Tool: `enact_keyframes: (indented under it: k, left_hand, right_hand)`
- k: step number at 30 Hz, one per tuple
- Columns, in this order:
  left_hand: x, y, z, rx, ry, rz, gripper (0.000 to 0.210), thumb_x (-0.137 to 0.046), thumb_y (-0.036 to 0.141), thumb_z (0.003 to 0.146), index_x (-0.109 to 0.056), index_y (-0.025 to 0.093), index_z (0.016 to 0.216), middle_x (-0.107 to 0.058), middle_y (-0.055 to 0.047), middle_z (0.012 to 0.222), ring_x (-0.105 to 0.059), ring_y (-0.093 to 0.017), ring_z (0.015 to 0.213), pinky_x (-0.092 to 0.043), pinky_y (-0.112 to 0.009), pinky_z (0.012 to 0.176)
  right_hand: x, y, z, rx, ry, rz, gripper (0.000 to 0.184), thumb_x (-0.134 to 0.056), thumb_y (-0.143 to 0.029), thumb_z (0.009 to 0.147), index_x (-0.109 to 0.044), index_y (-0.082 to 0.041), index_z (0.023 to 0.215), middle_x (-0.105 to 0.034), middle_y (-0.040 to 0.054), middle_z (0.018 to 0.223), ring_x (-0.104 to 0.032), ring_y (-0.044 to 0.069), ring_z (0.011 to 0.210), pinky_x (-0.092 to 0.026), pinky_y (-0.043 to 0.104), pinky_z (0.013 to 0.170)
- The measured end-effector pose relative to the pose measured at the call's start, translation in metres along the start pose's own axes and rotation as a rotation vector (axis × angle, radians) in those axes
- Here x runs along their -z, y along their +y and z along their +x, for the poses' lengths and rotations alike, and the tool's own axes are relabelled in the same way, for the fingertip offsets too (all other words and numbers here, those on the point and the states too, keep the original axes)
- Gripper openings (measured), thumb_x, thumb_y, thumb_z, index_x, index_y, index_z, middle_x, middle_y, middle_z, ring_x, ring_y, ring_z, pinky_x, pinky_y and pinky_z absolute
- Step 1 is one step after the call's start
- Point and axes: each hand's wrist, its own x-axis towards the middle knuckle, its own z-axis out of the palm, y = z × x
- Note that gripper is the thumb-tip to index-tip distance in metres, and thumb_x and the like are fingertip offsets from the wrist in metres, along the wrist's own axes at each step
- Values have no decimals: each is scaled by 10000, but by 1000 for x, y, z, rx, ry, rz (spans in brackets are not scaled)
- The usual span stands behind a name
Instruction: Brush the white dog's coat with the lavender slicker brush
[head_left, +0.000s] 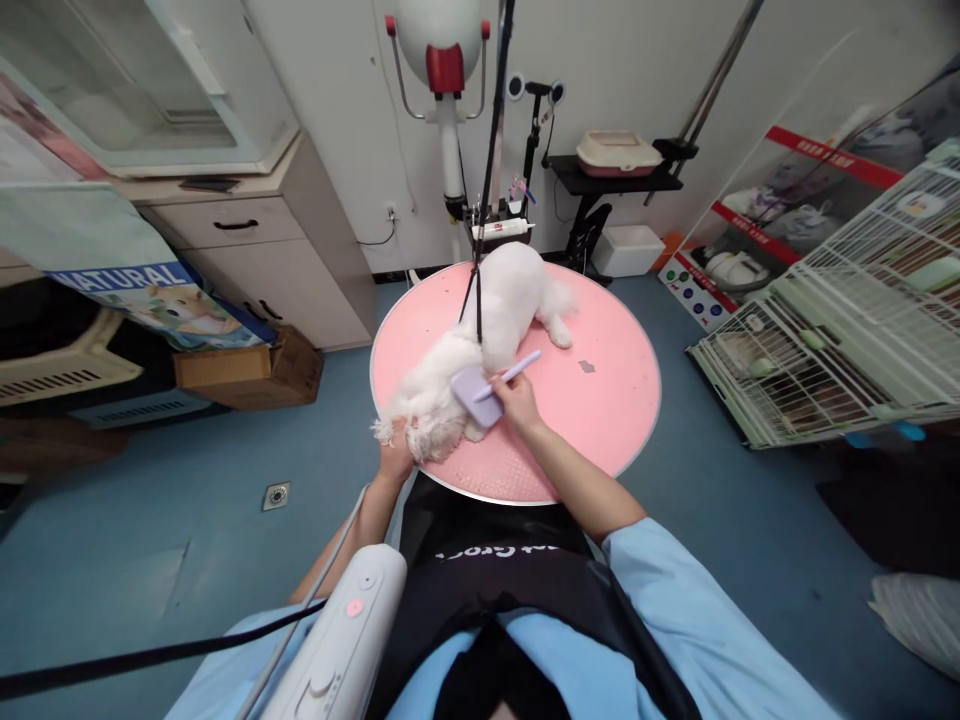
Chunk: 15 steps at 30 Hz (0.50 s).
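A white dog (510, 295) is on a round pink table (615, 400), its rump toward the far side and its head down at the near left edge. The right hand (519, 402) is closed on the handle of a purple brush (478, 396), gripping close to the brush's square head. The flat back of the brush faces up, over the dog's front end; the bristle side is hidden, so I can't tell how firmly it meets the coat. The left hand (396, 454) is against the side of the dog's head, at the table's rim, but fur covers most of its fingers and I can't tell how far they are closed.

A black strap (495, 130) hangs from above and reaches the dog's body around the middle. A grey patch (587, 367) shows on the tabletop to the right of the brush. Just beyond the dog is a white tube (501, 230), with a white and red machine (446, 65) standing behind it against the wall. Wire cages (847, 320) stand to the right, and a pale cabinet (315, 270) to the left, with a cardboard box (247, 375) on the floor in front.
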Motion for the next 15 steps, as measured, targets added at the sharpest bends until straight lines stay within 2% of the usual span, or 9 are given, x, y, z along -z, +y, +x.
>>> enact_keyframes:
  k: [2, 4, 6, 7, 10, 11, 14, 15]
  left_hand:
    - [-3, 2, -1, 49, 36, -57, 474, -631, 650, 717, -553, 185, 665, -584, -14, 663, -569, -155, 633, -513, -305, 693]
    - [-4, 4, -2, 57, 43, -67, 482, -632, 659, 699, -564, 182, 688, -600, -30, 695, -594, -174, 683, -519, -317, 728]
    - [-4, 6, -3, 39, 33, -50, 471, -610, 651, 719, -573, 182, 707, -613, -46, 723, -607, -191, 722, -523, -334, 767]
    - [-4, 6, -3, 27, 32, -32, 464, -595, 643, 738, -580, 180, 721, -622, -56, 741, -614, -201, 743, -524, -346, 794]
    - [-1, 3, -4, -1, 42, 49, 444, -585, 611, 769, -603, 168, 753, -646, -95, 796, -633, -238, 823, -507, -398, 894]
    - [0, 1, -5, -10, 45, 69, 442, -580, 602, 781, -614, 162, 773, -657, -110, 829, -640, -252, 865, -495, -413, 930]
    - [4, -5, -7, -54, 25, 132, 445, -530, 596, 829, -628, 163, 803, -672, -124, 877, -648, -273, 918, -491, -431, 956]
    - [5, -7, -8, -86, 2, 165, 443, -512, 594, 843, -625, 168, 801, -672, -117, 857, -650, -274, 903, -504, -430, 935]
  right_hand:
    - [0, 2, -7, 52, 129, 4, 316, -701, -457, 720, -550, -208, 840, -590, -16, 747, -549, 144, 697, -462, 280, 671]
    - [1, 4, -14, 49, 91, 26, 301, -687, -458, 737, -558, -208, 844, -608, -5, 777, -564, 149, 720, -471, 283, 687]
    - [4, 7, -20, -36, 3, 38, 315, -704, -463, 706, -558, -206, 813, -597, -11, 727, -553, 147, 682, -466, 278, 652]
    - [6, 9, -23, -62, 24, 33, 324, -714, -462, 686, -553, -206, 802, -583, -18, 699, -543, 146, 664, -460, 275, 636]
    - [12, 13, -28, -2, 244, 28, 313, -699, -452, 705, -538, -208, 818, -588, -14, 722, -550, 148, 696, -464, 278, 661]
    - [14, 15, -29, 5, 254, 44, 307, -694, -450, 717, -540, -208, 827, -600, -8, 741, -557, 150, 710, -468, 280, 673]
    - [15, 20, -32, -124, 98, 109, 326, -716, -458, 691, -547, -201, 797, -592, -13, 702, -543, 142, 668, -460, 274, 643]
    - [15, 21, -32, -146, 104, 117, 335, -727, -458, 675, -546, -200, 788, -581, -22, 687, -534, 138, 656, -455, 269, 636]
